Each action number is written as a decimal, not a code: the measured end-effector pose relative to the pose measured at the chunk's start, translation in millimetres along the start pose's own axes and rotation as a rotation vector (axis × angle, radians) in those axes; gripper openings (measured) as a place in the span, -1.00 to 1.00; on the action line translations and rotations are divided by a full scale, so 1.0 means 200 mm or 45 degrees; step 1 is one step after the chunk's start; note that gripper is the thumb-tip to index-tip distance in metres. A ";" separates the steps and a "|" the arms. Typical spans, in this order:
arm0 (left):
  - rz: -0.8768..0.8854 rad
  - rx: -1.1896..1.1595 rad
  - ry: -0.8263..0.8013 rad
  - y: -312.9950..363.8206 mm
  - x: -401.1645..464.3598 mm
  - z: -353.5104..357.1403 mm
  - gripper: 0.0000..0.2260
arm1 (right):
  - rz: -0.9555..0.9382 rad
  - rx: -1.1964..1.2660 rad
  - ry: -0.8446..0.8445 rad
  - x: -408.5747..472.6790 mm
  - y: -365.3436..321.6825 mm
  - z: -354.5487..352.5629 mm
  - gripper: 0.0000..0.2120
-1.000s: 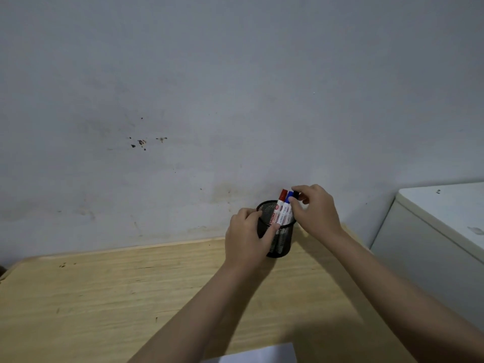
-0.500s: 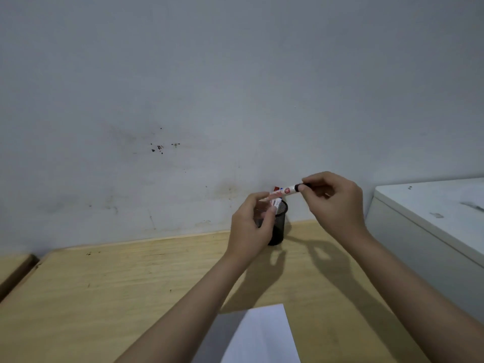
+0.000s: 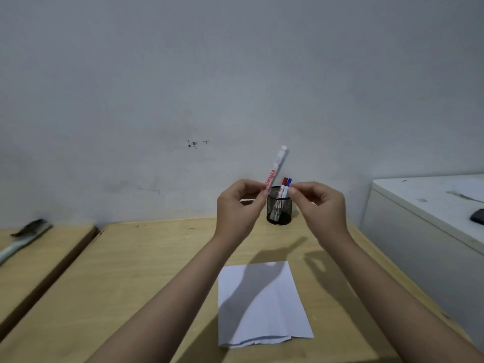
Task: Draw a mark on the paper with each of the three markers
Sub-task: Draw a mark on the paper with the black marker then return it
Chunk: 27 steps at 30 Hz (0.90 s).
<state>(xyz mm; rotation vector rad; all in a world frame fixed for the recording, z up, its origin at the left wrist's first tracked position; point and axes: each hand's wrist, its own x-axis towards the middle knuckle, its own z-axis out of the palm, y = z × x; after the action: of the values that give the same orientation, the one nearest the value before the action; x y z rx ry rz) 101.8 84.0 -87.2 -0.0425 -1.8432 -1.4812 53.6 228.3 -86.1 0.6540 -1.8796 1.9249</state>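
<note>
My left hand (image 3: 238, 208) grips a white marker (image 3: 275, 169) with red lettering by its lower end, and the marker tilts up and to the right. No black cap shows on it. My right hand (image 3: 319, 208) is level with the left, its thumb and forefinger pinched, with something dark inside the fingers. Between and behind my hands stands a black mesh cup (image 3: 279, 208) holding a red-capped marker (image 3: 284, 182) and a blue-capped marker (image 3: 288, 183). A white sheet of paper (image 3: 262, 305) lies flat on the wooden table (image 3: 157, 271) below my hands.
A white cabinet (image 3: 432, 231) stands against the table's right edge, with a dark object (image 3: 478, 216) on top. To the left, across a gap, a second wooden surface carries a long brush-like tool (image 3: 23, 238). A grey wall rises just behind the cup.
The black-capped marker came out of the cup between both hands. My hands have pulled apart: the left now holds it tilted upward, the black end is gone from it, and the paper has come into view.
</note>
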 end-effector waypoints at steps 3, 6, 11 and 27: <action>0.024 0.047 -0.012 0.04 -0.05 -0.04 -0.96 | 0.137 0.117 -0.073 -0.01 -0.07 0.09 -0.90; 0.041 0.063 -0.006 0.07 -0.08 -0.08 -0.96 | 0.179 0.127 -0.123 -0.04 -0.11 0.16 -0.87; -0.065 0.254 0.024 0.05 -0.14 -0.14 -0.83 | 0.263 0.181 -0.008 -0.04 -0.13 0.16 -0.82; -0.300 0.178 -0.158 -0.11 -0.15 -0.28 -0.91 | 0.379 0.342 -0.058 0.03 0.02 0.16 -0.81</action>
<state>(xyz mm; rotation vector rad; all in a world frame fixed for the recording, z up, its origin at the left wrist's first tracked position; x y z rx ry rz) 143.8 41.7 -119.9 0.1587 -2.1070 -1.5313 48.9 195.3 -87.3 0.5200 -1.8474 2.3993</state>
